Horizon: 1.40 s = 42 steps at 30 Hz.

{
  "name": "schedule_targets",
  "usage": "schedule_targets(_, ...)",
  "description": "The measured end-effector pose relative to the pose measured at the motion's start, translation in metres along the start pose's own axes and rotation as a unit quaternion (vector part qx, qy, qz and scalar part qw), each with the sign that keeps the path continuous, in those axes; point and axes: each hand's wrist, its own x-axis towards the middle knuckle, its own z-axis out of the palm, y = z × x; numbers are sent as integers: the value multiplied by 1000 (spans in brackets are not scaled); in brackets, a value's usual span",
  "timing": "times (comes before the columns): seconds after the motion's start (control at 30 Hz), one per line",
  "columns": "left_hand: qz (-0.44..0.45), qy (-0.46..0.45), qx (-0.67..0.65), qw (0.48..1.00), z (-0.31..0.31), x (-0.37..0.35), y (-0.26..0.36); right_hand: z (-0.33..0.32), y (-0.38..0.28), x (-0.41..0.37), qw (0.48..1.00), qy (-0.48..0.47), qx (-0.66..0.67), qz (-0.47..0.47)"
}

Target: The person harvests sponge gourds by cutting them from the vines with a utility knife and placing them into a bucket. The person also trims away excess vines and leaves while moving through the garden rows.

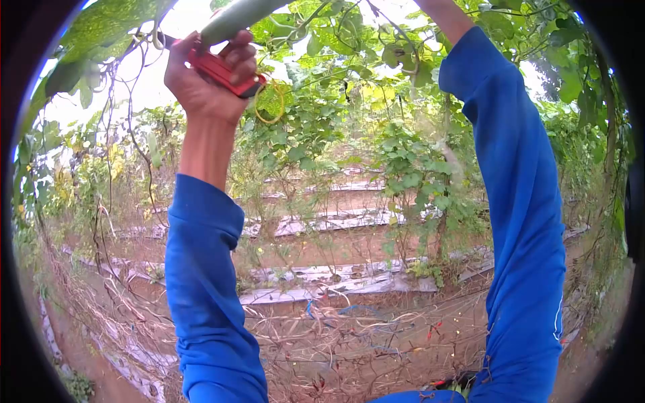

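My left hand [209, 75] is raised at the upper left, its fingers closed round a red tool handle [218, 72] with a dark end. A yellow loop [269, 104] hangs from that end. Just above the fingers, a long pale green fruit [240, 19] slants up to the right and leaves the top edge of the view. My right arm, in a blue sleeve [514, 154], reaches up past the top edge; only the wrist shows, and my right hand is out of view.
Leafy vines [410, 154] climb ahead and overhead, with thin stems hanging at the left. Strips of pale plastic sheeting [342, 290] cross the brown soil. Dry tangled stems [322, 349] and blue string [359, 309] lie low in front.
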Motion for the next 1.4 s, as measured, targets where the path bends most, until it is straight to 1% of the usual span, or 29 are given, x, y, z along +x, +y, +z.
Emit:
schedule_targets(0.03, -22, -27, -13, 999, 3, -12, -11, 2, 3, 1, 999, 4, 14, -31)
schedule_targets(0.07, -7, 30, 17, 999, 16, -25, -26, -3, -14, -6, 992, -40, 79, 85)
schedule_targets(0.1, -22, 14, 3, 1000, 21, -32, -38, -6, -15, -10, 993, -42, 78, 84)
schedule_targets(0.17, -40, 29, 44, 998, 30, -45, -53, -14, -12, -15, 990, -73, 103, 63)
schedule_targets(0.2, -56, 32, 82, 995, 32, -50, -57, -14, 5, -15, 990, -74, 101, 62)
schedule_targets(0.23, -72, 35, 119, 990, 34, -56, -61, -13, 25, -15, 974, -93, 208, 9)
schedule_targets(0.27, -86, 58, 158, 982, 39, -63, -63, -16, 24, -18, 943, -110, 311, -44)
schedule_targets(0.3, -88, 57, 155, 982, 39, -67, -65, -24, 24, -24, 944, -111, 309, -43)
schedule_targets(0.37, -103, 90, 231, 963, 30, -74, -66, -47, -8, -51, 966, -75, 232, 88)
schedule_targets(0.4, -104, 105, 231, 962, 27, -76, -67, -50, -2, -54, 957, -89, 231, 153)
schedule_targets(0.43, -104, 106, 229, 962, 23, -79, -65, -48, 13, -63, 957, -91, 230, 153)
schedule_targets(0.5, -102, 113, 257, 954, 17, -84, -59, -39, 32, -79, 926, -41, 354, 127)
schedule_targets(0.53, -110, 126, 265, 950, 18, -87, -56, -41, 32, -83, 918, -53, 327, 220)
schedule_targets(0.57, -110, 129, 268, 948, 19, -88, -53, -40, 31, -90, 916, -54, 330, 221)
schedule_targets(0.63, -111, 125, 304, 938, 21, -89, -45, -34, 38, -108, 890, -79, 330, 305)
schedule_targets(0.67, -116, 131, 318, 932, 24, -91, -39, -30, 40, -116, 883, -95, 351, 296)
schedule_targets(0.7, -114, 147, 327, 926, 27, -93, -33, -31, 35, -120, 884, -87, 329, 320)
schedule_targets(0.77, -88, 114, 372, 917, 32, -101, -18, -18, 39, -126, 898, -102, 350, 246)
schedule_targets(0.8, -75, 109, 408, 903, 34, -106, -11, -16, 34, -132, 907, -141, 323, 230)
schedule_targets(0.87, -59, 99, 473, 873, 42, -120, 1, -17, 22, -138, 908, -208, 302, 203)
schedule_targets(0.93, -56, 84, 536, 838, 46, -133, 8, -10, 3, -143, 915, -245, 286, 145)
schedule_targets(0.97, -53, 72, 569, 817, 47, -138, 12, -11, -9, -144, 929, -255, 243, 113)
schedule_targets(1.0, -34, 67, 575, 815, 51, -146, 15, -12, -23, -145, 941, -261, 199, 80)
schedule_targets(1.07, -35, 75, 577, 812, 58, -158, 26, -15, -40, -143, 943, -265, 194, 62)
schedule_targets(1.17, -30, 86, 573, 814, 74, -178, 53, -38, -94, -139, 942, -258, 201, 74)
schedule_targets(1.23, -7, 108, 577, 809, 86, -196, 77, -49, -119, -129, 938, -342, 41, -27)
schedule_targets(1.3, 13, 108, 564, 819, 95, -220, 106, -60, -163, -134, 940, -337, 45, -27)
schedule_targets(1.37, 35, 106, 555, 825, 104, -250, 140, -65, -209, -140, 922, -376, 42, -83)
schedule_targets(1.4, 42, 123, 558, 820, 109, -271, 163, -60, -235, -149, 928, -342, 65, -134)
